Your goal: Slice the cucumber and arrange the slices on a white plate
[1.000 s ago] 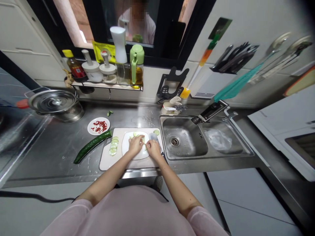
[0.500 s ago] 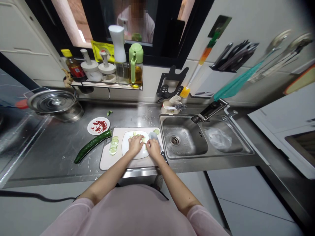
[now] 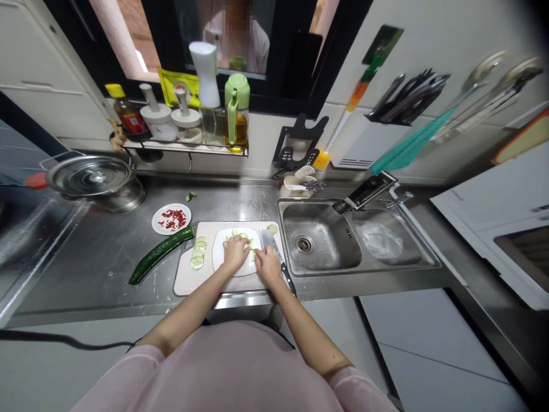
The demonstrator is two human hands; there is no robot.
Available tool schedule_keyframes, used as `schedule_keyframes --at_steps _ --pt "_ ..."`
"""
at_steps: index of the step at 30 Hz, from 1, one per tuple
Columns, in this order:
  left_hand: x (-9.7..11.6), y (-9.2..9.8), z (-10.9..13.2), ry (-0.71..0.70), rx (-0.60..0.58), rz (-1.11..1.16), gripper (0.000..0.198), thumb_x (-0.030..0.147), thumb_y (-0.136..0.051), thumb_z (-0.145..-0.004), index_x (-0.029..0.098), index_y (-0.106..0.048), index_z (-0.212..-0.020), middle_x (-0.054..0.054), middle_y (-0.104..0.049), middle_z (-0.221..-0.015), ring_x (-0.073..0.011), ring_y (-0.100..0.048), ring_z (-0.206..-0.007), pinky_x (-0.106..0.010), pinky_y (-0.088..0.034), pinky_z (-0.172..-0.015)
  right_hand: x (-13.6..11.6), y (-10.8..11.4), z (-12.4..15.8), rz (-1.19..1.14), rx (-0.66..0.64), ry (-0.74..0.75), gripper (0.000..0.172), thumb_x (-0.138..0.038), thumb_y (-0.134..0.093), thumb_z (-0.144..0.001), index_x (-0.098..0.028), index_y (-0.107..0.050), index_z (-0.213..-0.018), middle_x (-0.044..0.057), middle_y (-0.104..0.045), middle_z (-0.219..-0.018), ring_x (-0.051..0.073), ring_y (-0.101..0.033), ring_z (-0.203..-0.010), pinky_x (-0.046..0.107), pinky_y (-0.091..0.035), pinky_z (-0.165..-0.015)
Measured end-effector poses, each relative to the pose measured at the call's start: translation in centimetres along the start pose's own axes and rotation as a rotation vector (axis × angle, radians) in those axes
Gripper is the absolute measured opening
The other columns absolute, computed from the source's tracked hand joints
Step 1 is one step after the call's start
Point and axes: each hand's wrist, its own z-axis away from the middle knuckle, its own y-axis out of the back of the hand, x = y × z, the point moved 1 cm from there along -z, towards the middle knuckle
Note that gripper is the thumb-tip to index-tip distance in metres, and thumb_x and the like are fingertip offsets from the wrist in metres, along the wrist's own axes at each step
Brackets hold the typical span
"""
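Handling pale cucumber slices (image 3: 251, 244) on a white plate (image 3: 218, 253), the two hands sat close together. The right hand (image 3: 268, 264) was curled over the plate's right edge, fingertips by a slice; the left hand (image 3: 234, 252) lay across the middle. Whether either pinched a slice or merely pressed one, I could not tell. Such thin pieces seemed to ask for light fingertips, one slice at a time, with the left hand steadying the neighbours so none slid or tore. The knife (image 3: 287, 276) lay just beside the right hand, its handle reaching past the cutting board (image 3: 193, 284), so a lifted wrist seemed wise there. Left of the plate, a row of overlapping slices (image 3: 198, 254) rested on the board within easy reach, best picked up from its end; a lone slice (image 3: 272, 228) sat near the far right corner. Beyond, a long cucumber (image 3: 159, 256) lay on the counter (image 3: 98, 252), with chopped red bits (image 3: 172, 219) on a small round plate (image 3: 156, 222) behind it.
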Motion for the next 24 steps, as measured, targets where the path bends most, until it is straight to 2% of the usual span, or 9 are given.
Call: schedule_keyframes --at_steps 16,24 --pt "-0.06 -0.18 0.08 -0.002 0.001 -0.032 0.026 0.034 -0.052 -0.090 0.026 -0.069 -0.108 -0.008 -0.063 -0.114 -0.0274 -0.050 -0.110 -0.043 -0.031 -0.094 -0.05 0.01 -0.25 0.084 -0.030 0.036 0.031 -0.028 -0.047 -0.096 -0.029 -0.066 -0.121 0.008 -0.054 -0.101 0.019 -0.047 -0.091 0.026 -0.038 -0.071" --pt "-0.09 -0.27 0.06 -0.009 0.018 -0.031 0.026 0.033 -0.052 -0.089 0.026 -0.069 -0.107 -0.008 -0.064 -0.112 -0.0281 -0.050 -0.109 -0.043 -0.032 -0.094 -0.07 -0.05 -0.24 0.095 -0.034 0.039 0.032 -0.028 -0.047 -0.096 -0.029 -0.065 -0.121 0.008 -0.054 -0.101 0.019 -0.047 -0.091 0.028 -0.038 -0.075"
